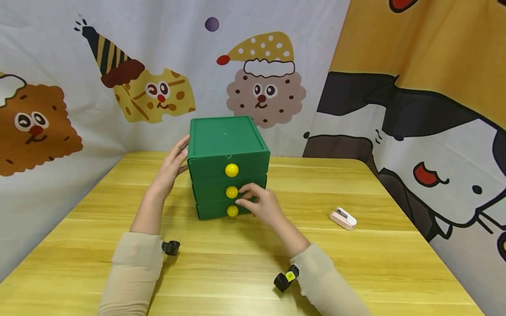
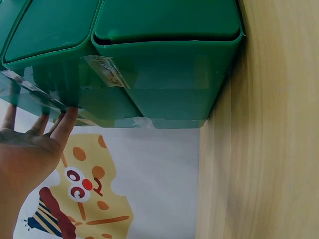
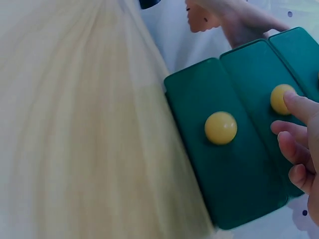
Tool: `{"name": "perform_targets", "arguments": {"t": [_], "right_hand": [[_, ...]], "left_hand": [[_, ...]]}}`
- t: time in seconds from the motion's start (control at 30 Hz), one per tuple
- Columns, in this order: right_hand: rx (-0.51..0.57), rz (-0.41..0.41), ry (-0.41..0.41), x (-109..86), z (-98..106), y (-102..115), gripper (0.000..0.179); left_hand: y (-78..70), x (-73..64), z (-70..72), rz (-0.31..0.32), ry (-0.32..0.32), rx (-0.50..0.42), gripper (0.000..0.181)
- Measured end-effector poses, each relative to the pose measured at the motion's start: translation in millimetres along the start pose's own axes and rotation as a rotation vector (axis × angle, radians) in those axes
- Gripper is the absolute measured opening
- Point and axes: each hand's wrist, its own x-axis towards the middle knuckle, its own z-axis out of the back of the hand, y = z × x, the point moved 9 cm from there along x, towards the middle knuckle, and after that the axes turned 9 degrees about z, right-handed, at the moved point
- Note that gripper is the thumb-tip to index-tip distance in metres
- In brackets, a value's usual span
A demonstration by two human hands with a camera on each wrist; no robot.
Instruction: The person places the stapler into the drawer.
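A green box with three stacked drawers [image 1: 225, 137] stands on the table, all its fronts closed. Each drawer carries a round yellow knob: the top knob [image 1: 231, 170], the middle knob [image 1: 231, 192] and the bottom knob [image 1: 232, 211]. My left hand [image 1: 170, 170] rests its extended fingers against the box's left side, where clear tape [image 2: 107, 69] runs across the drawers. My right hand [image 1: 265, 204] is at the front, thumb and index finger parted just right of the middle knob. In the right wrist view a fingertip overlaps that knob [image 3: 280, 101]; the other fingers are loosely bent.
A small pink and white stapler [image 1: 343, 218] lies on the wooden table [image 1: 221, 272] to the right of the box. Behind the table hangs a curtain [image 1: 158, 44] printed with cartoon figures, close to the back of the box.
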Motion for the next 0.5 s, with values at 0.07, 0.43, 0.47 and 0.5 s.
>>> {"name": "perform_targets", "arguments": {"t": [0.07,0.43,0.47,0.5], "right_hand": [[-0.018,-0.005,0.029,-4.3,-1.2,-3.3,0.021],[0.001,-0.126,0.231,-17.4,-27.7,-30.4,0.033],[0.012,-0.132,0.233,-17.5,-29.8,-31.8,0.033],[0.025,-0.138,0.235,-17.5,-32.1,-33.5,0.034]], "left_hand": [[-1.3,-0.4,-0.7,0.004,0.001,-0.004,0.054],[-11.6,-7.6,-6.1,0.006,0.006,-0.001,0.057],[-8.2,-5.1,-4.4,0.003,0.004,-0.003,0.056],[-5.3,-3.1,-2.9,0.001,0.002,-0.004,0.056]]}}
